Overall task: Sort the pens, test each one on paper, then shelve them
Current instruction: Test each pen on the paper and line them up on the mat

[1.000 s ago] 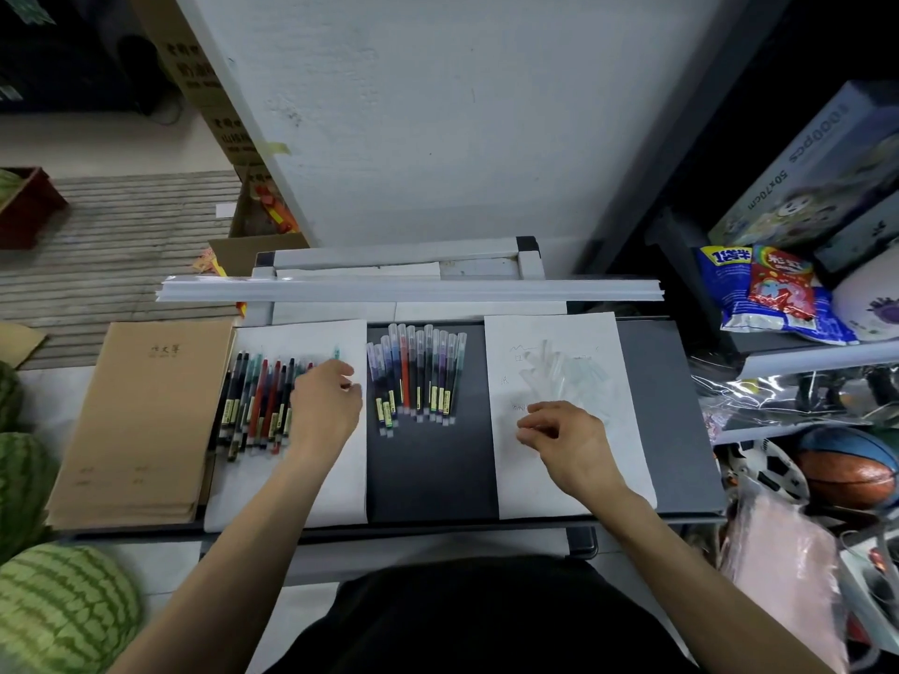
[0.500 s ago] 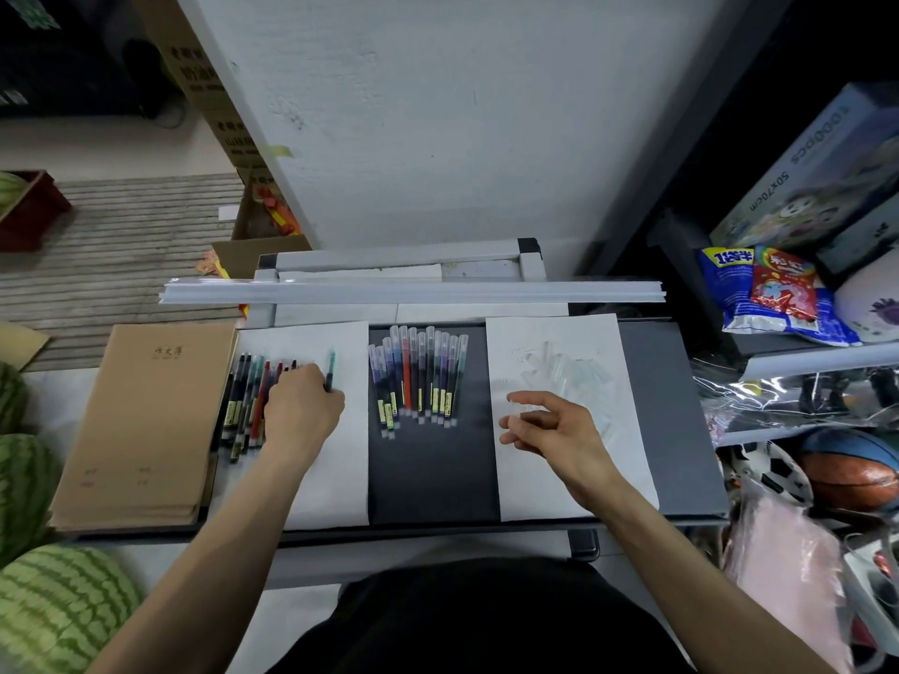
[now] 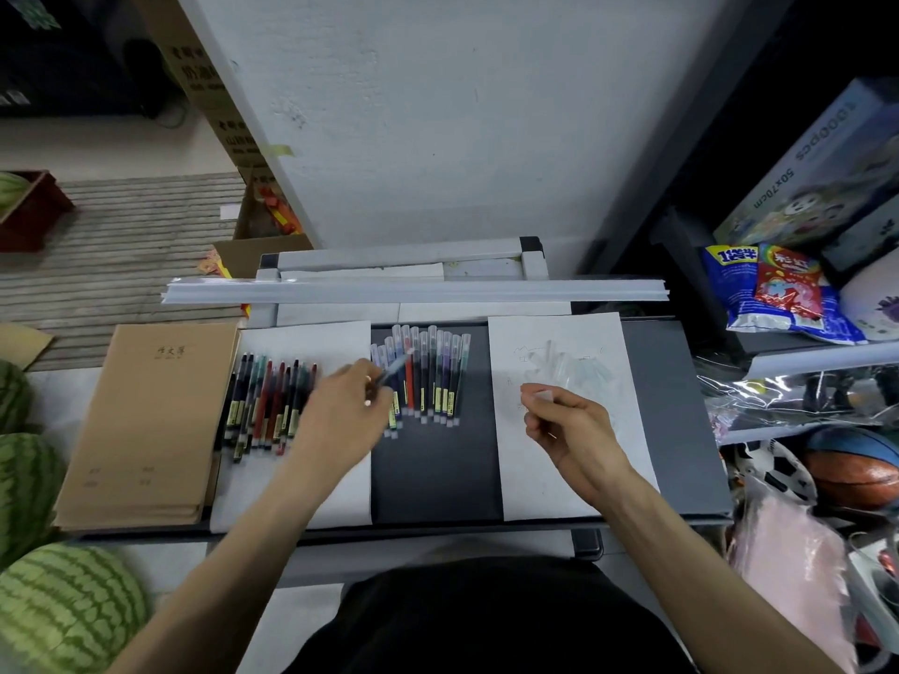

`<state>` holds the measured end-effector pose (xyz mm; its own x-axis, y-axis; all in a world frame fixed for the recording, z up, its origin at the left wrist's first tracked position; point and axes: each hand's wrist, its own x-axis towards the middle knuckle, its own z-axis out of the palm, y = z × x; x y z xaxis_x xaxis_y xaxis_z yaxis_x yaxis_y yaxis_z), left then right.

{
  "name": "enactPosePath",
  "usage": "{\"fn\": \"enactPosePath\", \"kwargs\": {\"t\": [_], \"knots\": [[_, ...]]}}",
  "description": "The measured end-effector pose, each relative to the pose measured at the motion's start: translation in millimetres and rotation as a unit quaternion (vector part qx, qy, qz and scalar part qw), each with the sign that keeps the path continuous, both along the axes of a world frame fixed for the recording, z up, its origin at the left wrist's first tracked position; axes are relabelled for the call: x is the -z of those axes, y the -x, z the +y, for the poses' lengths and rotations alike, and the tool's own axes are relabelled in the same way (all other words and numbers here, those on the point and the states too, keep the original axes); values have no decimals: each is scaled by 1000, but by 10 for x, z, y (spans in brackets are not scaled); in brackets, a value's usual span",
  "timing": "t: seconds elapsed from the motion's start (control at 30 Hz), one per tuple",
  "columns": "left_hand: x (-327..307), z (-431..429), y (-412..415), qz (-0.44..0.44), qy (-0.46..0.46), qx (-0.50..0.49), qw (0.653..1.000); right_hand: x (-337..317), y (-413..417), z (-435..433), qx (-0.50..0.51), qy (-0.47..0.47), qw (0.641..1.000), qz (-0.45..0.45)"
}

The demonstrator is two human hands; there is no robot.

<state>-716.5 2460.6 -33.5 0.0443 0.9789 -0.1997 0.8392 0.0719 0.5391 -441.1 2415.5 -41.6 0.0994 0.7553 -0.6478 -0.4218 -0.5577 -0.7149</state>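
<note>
Since half a sec ago my left hand has swung right off the loose pile of pens. It now pinches one pen between thumb and fingertips, tip end in the hand, capped end pointing up-right over the left end of the capped row. My right hand has curled in above the test sheet, fingers pinching a small pale bit, prob. a cap but I can't tell.

The pen should be v. light and stiff, w/ a smooth plastic barrel that's apt to roll or slip. Best held mid-barrel, not by the cap, which may pull off.

Clear caps lie heaped on the test sheet. The row sits on the dark shelf board, w/ brown notebooks and watermelons further left.
</note>
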Motion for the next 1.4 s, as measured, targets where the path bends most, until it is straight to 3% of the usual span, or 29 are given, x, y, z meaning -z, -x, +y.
{"fn": "enactPosePath", "kwargs": {"t": [0.2,0.47,0.83,1.17,1.27,1.4], "knots": [[-184,-283,-392,-103,20,41,994,-82,28,53,36,-5,995,94],[-340,-395,-604,-133,-6,87,987,-390,132,61,34,-15,987,157],[-411,-424,-638,-136,-12,85,987,-500,263,53,-4,-67,992,109],[-435,-428,-751,-213,45,46,975,-484,322,32,-35,-107,991,69],[-445,-427,-771,-300,108,10,948,-497,313,62,-54,-118,989,73],[-465,-428,-757,-446,236,-68,860,-526,286,92,-99,-135,983,72]]}}
